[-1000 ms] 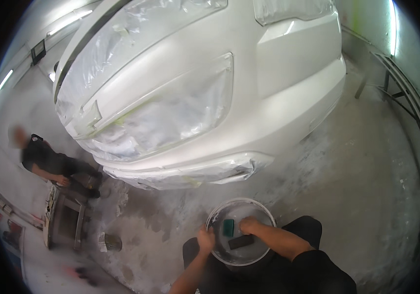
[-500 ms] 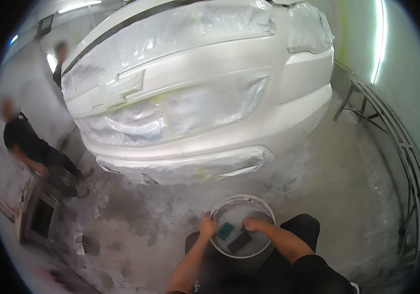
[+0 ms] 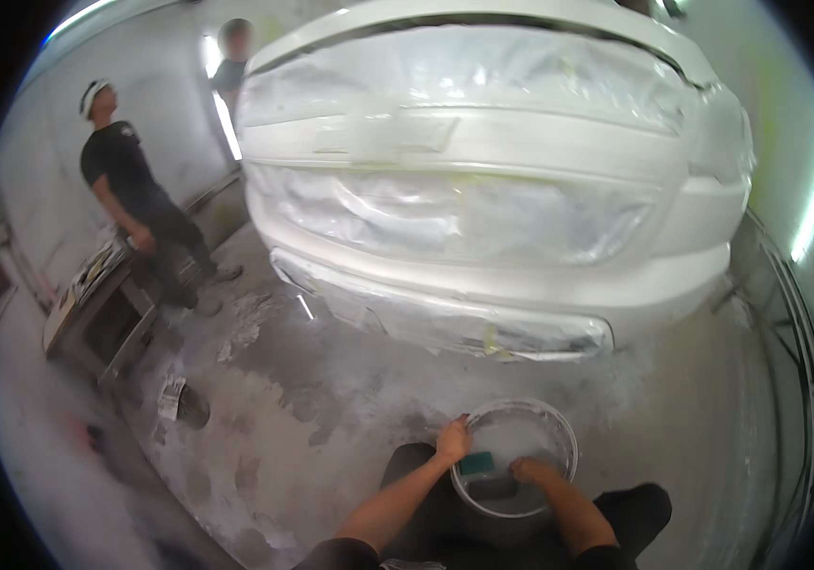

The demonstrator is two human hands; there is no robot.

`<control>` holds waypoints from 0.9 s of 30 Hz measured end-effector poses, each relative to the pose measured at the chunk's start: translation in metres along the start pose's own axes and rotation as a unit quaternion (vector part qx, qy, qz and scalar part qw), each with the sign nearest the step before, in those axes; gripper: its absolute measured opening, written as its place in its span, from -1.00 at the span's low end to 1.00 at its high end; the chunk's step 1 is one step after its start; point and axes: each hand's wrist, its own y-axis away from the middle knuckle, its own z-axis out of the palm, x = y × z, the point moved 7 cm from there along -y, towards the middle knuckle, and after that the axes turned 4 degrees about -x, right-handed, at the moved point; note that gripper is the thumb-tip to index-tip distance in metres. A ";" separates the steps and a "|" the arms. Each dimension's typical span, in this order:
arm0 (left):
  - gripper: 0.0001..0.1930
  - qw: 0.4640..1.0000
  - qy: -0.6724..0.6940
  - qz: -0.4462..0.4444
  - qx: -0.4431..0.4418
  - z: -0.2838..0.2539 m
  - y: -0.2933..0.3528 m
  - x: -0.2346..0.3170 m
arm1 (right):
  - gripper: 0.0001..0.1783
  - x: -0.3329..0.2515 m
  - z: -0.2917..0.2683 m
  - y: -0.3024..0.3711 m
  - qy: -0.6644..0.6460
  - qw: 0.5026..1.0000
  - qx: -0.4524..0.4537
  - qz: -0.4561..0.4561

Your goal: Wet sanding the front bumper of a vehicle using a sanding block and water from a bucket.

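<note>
A round, light-rimmed bucket point(image 3: 573, 446) of cloudy greyish water stands between my knees. My left hand point(image 3: 454, 440) is closed on its left rim. Inside the bucket, my right hand point(image 3: 527, 469) is curled at the water; whatever its fingers may hold is hidden. A green rectangular block point(image 3: 476, 463) lies in the bucket close to my left hand. Just below it is a dark rectangular block point(image 3: 492, 487), near the right hand's fingers.
A white car point(image 3: 682, 275) with plastic-masked panels fills the space ahead. At left, a person in black point(image 3: 132, 176) stands by a low cabinet point(image 3: 94, 309); another person point(image 3: 231, 71) is behind the car. A small can point(image 3: 193, 408) sits on the floor. A metal rack point(image 3: 806, 351) lines the right wall.
The whole view has swung leftward, so the car, bucket and people appear further right. My left hand stays on the rim and my right hand stays inside the bucket.
</note>
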 end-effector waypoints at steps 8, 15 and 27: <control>-0.53 0.989 0.099 -0.114 -0.012 -0.022 0.058 -0.050 | -0.56 -0.079 0.037 -0.006 0.054 0.988 -0.117 -0.083; -0.49 0.999 0.008 0.023 0.042 0.021 0.040 -0.118 | -0.57 -0.070 -0.057 -0.017 0.012 0.991 0.059 -0.116; -0.51 0.976 -0.045 0.198 -0.076 -0.057 0.039 0.054 | -0.63 -0.109 -0.263 0.142 -0.455 0.846 0.264 -0.086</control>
